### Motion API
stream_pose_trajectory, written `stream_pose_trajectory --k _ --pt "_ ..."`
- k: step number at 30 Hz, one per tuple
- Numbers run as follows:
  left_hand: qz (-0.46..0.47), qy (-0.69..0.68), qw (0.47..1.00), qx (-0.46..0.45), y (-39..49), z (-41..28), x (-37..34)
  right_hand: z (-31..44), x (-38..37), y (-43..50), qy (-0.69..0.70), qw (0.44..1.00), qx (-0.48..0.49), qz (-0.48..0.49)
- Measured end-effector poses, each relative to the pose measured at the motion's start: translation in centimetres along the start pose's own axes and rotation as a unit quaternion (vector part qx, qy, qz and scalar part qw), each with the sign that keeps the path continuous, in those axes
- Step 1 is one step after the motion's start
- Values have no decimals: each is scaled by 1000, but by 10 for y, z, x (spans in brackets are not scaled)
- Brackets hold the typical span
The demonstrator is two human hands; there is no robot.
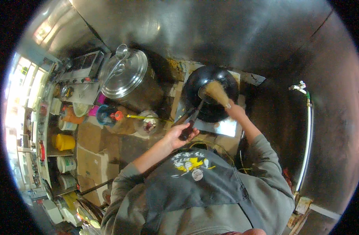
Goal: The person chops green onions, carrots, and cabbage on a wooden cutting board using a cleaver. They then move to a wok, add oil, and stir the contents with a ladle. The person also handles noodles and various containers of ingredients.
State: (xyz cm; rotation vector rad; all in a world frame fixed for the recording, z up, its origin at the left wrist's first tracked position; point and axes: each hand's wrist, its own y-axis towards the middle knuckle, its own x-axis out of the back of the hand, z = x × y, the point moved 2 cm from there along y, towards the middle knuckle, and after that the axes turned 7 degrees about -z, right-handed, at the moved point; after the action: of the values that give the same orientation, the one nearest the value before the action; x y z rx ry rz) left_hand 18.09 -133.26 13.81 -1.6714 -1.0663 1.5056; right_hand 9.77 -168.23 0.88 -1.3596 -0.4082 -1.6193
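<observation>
A round black wok (pixel 188 85) sits on a metal-topped stove (pixel 229 127) before me. My left hand (pixel 181 136) grips the dark handle of a long ladle (pixel 200 105), whose head rests inside the wok. Beside that grip is the wok's own handle (pixel 184 118); whether my fingers touch it too, I cannot tell. Gripped at its bound end, a straw-coloured wok brush (pixel 216 91) is in my right hand (pixel 236 111). Its slightly blurred bristles are over the wok's middle and hide part of the ladle's head.
A large lidded steel pot (pixel 125 75) stands left of the stove, with another ladle (pixel 121 52) across its lid. Nearer are a clear bag (pixel 148 124) and a blue container (pixel 105 114). At right, a white pipe (pixel 308 141) with a tap (pixel 299 86) runs along the metal wall.
</observation>
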Motion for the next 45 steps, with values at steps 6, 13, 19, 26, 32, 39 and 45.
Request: stream_pose_trajectory --k 6,13,19,26,32,39,45 --pt "7 349 919 -182 -18 -16 26 -28 45 -25 40 991 -119 -53" --pt "-152 737 449 -481 -54 -51 89 -20 106 -62 299 943 -59 -137" --pt "-149 760 363 -518 -54 -58 133 2 69 -50 325 941 -84 -40" --pt "-219 746 479 -407 -54 -41 159 9 56 -87 480 875 -70 8" --pt "-213 675 526 -472 -63 -39 164 2 29 -101 553 813 -181 -14" --pt "-174 658 567 -465 -57 -42 172 32 2 -101 506 862 -24 23" --pt "-154 544 733 -379 -57 -30 172 -12 -33 -105 560 807 -155 -103"
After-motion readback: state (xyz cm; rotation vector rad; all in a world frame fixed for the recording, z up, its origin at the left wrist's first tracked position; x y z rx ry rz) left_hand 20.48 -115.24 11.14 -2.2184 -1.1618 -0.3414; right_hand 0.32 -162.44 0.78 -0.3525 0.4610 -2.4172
